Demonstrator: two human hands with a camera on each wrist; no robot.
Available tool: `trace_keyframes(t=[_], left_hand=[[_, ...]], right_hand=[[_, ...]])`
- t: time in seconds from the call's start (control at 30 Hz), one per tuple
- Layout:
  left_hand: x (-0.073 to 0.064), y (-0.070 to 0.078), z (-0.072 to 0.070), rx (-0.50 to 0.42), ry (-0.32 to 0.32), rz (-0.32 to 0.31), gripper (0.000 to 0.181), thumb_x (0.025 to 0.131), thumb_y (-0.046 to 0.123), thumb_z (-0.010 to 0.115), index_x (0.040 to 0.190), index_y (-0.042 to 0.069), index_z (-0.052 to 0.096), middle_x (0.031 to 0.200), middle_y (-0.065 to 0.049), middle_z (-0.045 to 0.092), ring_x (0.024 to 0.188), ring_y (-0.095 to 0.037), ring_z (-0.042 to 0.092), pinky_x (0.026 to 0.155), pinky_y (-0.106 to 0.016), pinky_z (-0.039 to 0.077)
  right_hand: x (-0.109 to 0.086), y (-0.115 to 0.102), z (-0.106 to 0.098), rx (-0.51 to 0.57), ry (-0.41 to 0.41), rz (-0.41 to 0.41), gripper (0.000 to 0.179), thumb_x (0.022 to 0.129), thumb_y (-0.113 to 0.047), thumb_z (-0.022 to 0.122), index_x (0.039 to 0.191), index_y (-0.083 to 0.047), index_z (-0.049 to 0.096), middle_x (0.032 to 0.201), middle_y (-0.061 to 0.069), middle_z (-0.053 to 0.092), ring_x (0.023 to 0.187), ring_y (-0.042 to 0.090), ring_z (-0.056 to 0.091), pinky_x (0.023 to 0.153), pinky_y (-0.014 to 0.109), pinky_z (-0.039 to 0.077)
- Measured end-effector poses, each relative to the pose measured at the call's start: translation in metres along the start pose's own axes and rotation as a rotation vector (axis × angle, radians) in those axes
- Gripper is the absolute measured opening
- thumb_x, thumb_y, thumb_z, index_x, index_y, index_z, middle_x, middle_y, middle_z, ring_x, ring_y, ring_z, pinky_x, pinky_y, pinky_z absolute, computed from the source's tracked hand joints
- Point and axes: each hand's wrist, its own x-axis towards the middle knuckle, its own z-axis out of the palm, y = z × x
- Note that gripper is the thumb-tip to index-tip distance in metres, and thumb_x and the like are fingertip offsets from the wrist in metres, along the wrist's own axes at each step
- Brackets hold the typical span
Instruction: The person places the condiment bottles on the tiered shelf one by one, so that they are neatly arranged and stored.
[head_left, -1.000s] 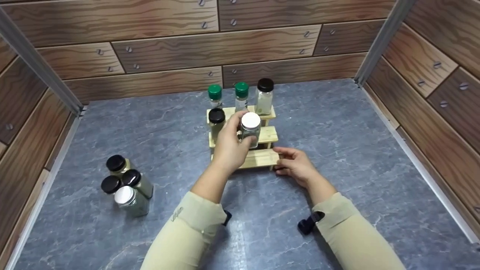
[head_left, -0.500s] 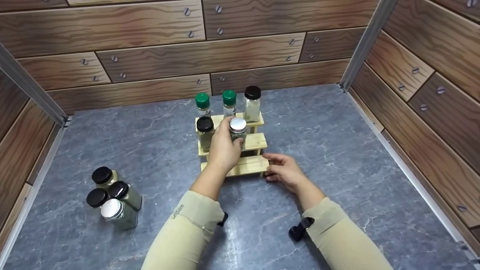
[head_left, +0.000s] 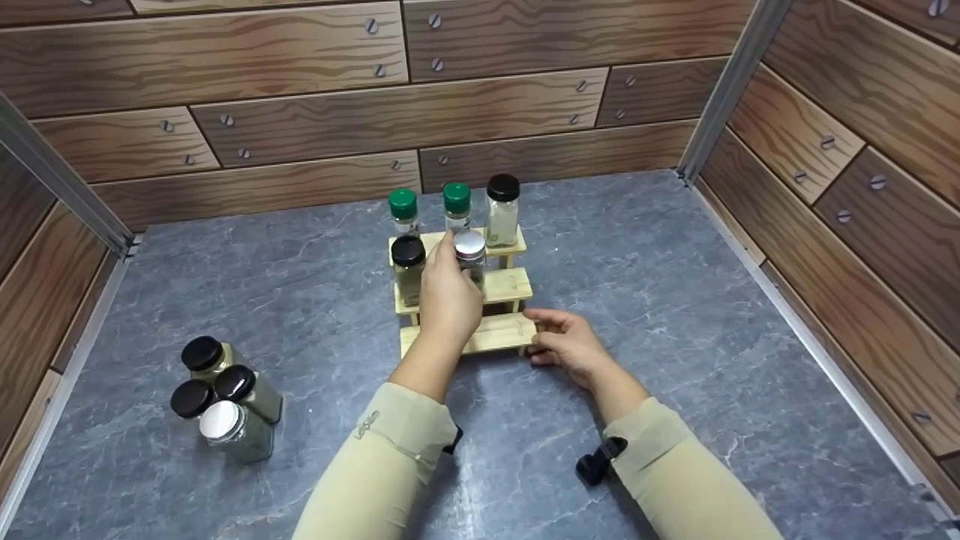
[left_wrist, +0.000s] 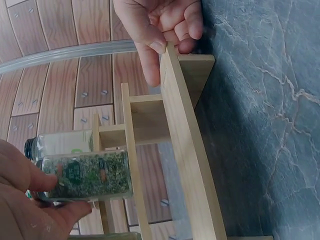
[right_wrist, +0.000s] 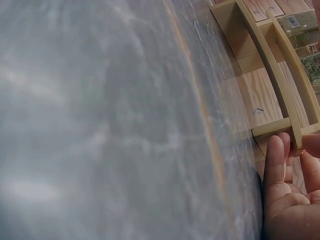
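My left hand [head_left: 452,298] pinches a spice jar [head_left: 471,259] with a silver lid and dried green herbs inside. The jar stands upright, its base right at the middle step in the left wrist view. That step belongs to a three-step wooden spice rack [head_left: 501,332]. My right hand [head_left: 568,346] pinches the right end of the lowest step, thumb above and fingers below in the right wrist view. Left of the held jar is a black-lidded jar [head_left: 409,271], partly behind my left hand. The top step bears two green-capped bottles [head_left: 403,214] and a black-lidded jar [head_left: 502,210].
On the left of the grey marbled tabletop [head_left: 330,457] several jars stand close together, one silver-lidded jar [head_left: 237,431] in front of black-lidded jars [head_left: 251,391]. Wood-patterned walls [head_left: 300,112] enclose the back and sides.
My left hand has lowered the silver-lidded jar to the middle step, and its fingers have shifted on it. My right hand stays at the rack's end. The head view has tilted slightly.
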Motion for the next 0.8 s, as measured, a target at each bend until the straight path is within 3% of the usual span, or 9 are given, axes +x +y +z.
trace_keyframes(t=[0.17,0.23,0.3,0.4,0.5,0.63,0.73,0.8], left_hand=[[-0.011,0.004,-0.005,0.007,0.027,0.012,0.064,0.1,-0.004,0.061,0.159,-0.006,0.038,0.16,-0.022,0.045,0.147,-0.037,0.045,0.124,-0.042,0.033],[-0.023,0.007,-0.011,-0.008,0.032,0.019,0.064,0.102,0.0,0.062,0.16,-0.004,0.037,0.162,-0.021,0.043,0.147,-0.037,0.045,0.124,-0.044,0.033],[-0.037,0.009,-0.019,-0.039,0.062,0.056,0.056,0.103,0.001,0.061,0.156,-0.004,0.044,0.156,-0.022,0.05,0.142,-0.038,0.051,0.121,-0.046,0.039],[-0.062,0.002,-0.032,-0.095,0.107,0.131,0.034,0.103,-0.002,0.056,0.135,-0.001,0.063,0.123,-0.016,0.07,0.113,-0.031,0.068,0.101,-0.045,0.055],[-0.084,-0.012,-0.041,-0.113,0.107,0.164,0.022,0.101,-0.004,0.052,0.111,0.004,0.07,0.084,-0.004,0.066,0.075,-0.021,0.062,0.073,-0.041,0.056],[-0.107,-0.036,-0.053,-0.08,0.057,0.085,0.018,0.102,-0.001,0.051,0.106,0.007,0.068,0.067,0.004,0.05,0.059,-0.012,0.045,0.057,-0.035,0.046],[-0.119,-0.056,-0.064,-0.054,0.053,-0.017,0.012,0.104,0.006,0.058,0.113,0.007,0.067,0.064,0.005,0.049,0.054,-0.011,0.044,0.051,-0.033,0.042],[-0.127,-0.069,-0.073,-0.04,0.096,-0.079,0.014,0.102,0.009,0.066,0.116,0.007,0.068,0.064,0.004,0.054,0.055,-0.013,0.048,0.052,-0.033,0.043]], right_hand=[[0.001,0.002,0.001,-0.002,0.0,-0.001,0.056,0.088,0.014,0.059,0.144,0.014,0.054,0.1,0.01,0.068,0.074,0.019,0.069,0.063,0.029,0.062],[0.002,0.002,0.0,-0.002,-0.005,0.0,0.057,0.088,0.014,0.059,0.145,0.014,0.054,0.1,0.01,0.068,0.074,0.018,0.069,0.064,0.029,0.063],[0.002,0.001,-0.001,-0.002,-0.009,-0.004,0.058,0.088,0.014,0.059,0.145,0.014,0.053,0.101,0.011,0.068,0.075,0.018,0.069,0.064,0.029,0.063],[0.004,0.0,0.0,0.0,-0.018,-0.01,0.058,0.087,0.014,0.059,0.145,0.014,0.053,0.101,0.012,0.067,0.075,0.018,0.069,0.063,0.028,0.063],[0.004,-0.001,0.001,0.002,-0.023,-0.013,0.059,0.088,0.014,0.059,0.146,0.014,0.052,0.101,0.012,0.066,0.075,0.019,0.069,0.062,0.028,0.062],[0.004,0.0,0.001,-0.015,-0.016,-0.004,0.058,0.089,0.014,0.058,0.147,0.014,0.051,0.102,0.012,0.067,0.075,0.018,0.069,0.063,0.027,0.062],[0.004,0.0,0.0,-0.029,-0.005,0.003,0.057,0.089,0.014,0.058,0.146,0.014,0.052,0.104,0.012,0.067,0.076,0.018,0.069,0.063,0.027,0.062],[0.004,0.0,0.0,-0.034,-0.008,0.003,0.057,0.09,0.013,0.058,0.147,0.014,0.052,0.104,0.012,0.067,0.076,0.018,0.069,0.064,0.027,0.062]])
